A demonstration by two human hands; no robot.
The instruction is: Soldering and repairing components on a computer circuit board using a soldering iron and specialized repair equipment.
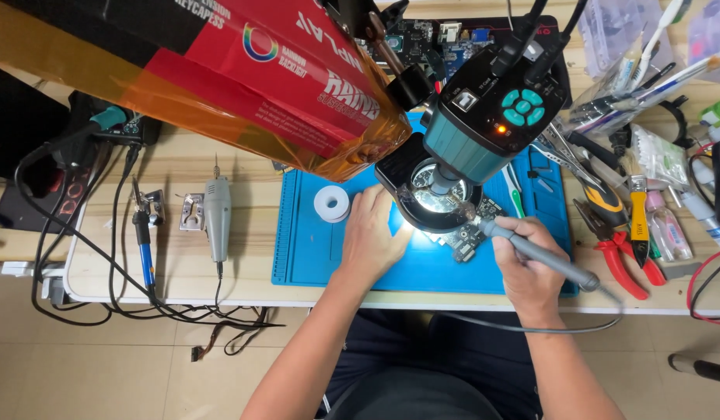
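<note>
My right hand [531, 260] grips a grey soldering iron [543, 258], its tip aimed at a small dark circuit board [473, 233] on the blue work mat [313, 249]. The board lies partly hidden under a teal microscope head with a lit ring light [442, 194]. My left hand [372, 233] rests flat on the mat just left of the board, its fingertips tucked under the ring light; what they touch is hidden. A white solder spool [331, 204] sits to the left of that hand.
A red and orange box [220, 70] looms at upper left. A grey rotary tool [217, 214], a blue-handled tool [145, 249] and black cables [103, 264] lie left of the mat. Red pliers [628, 264], a yellow brush [638, 222] and bottles [671, 229] crowd the right.
</note>
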